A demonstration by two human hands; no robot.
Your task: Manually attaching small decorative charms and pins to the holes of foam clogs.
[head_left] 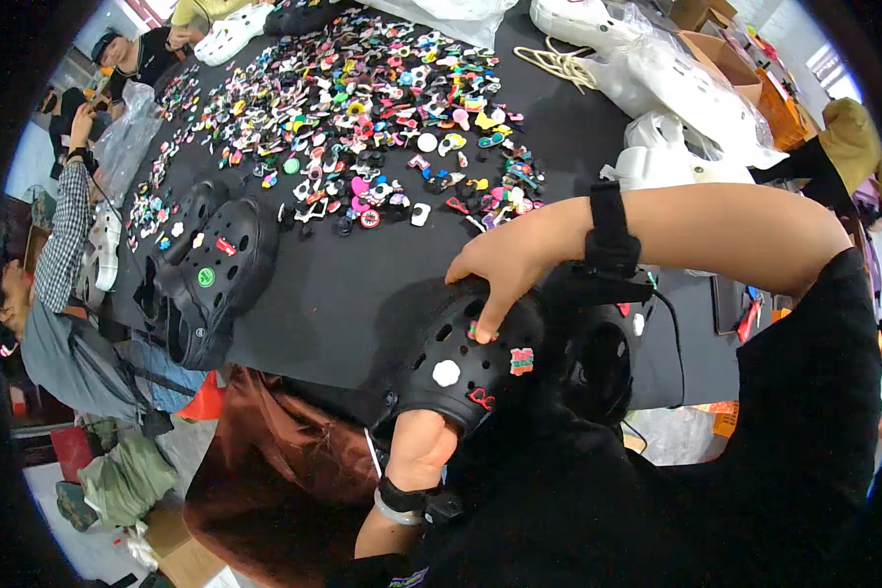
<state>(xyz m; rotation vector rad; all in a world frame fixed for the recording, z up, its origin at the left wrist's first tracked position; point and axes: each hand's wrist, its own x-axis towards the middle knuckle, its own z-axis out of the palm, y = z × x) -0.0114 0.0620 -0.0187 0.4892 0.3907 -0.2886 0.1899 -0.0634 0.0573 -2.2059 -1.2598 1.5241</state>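
A black clog is tilted in front of me, its toe pointing away. My left hand reaches into its heel opening; its fingers are hidden inside. Over the toe bends my right hand, its thumb pressed onto a small red-and-green shoe charm at one of the holes. Around it on the upper are a white charm, a red-and-green charm and a red charm. Just right of this clog, partly behind my arm, is another black clog.
A dense spread of colourful shoe charms covers the far part of the black table. Decorated black clogs lie at the left. White clogs in clear plastic and a beige cord lie far right. Other people sit around the table.
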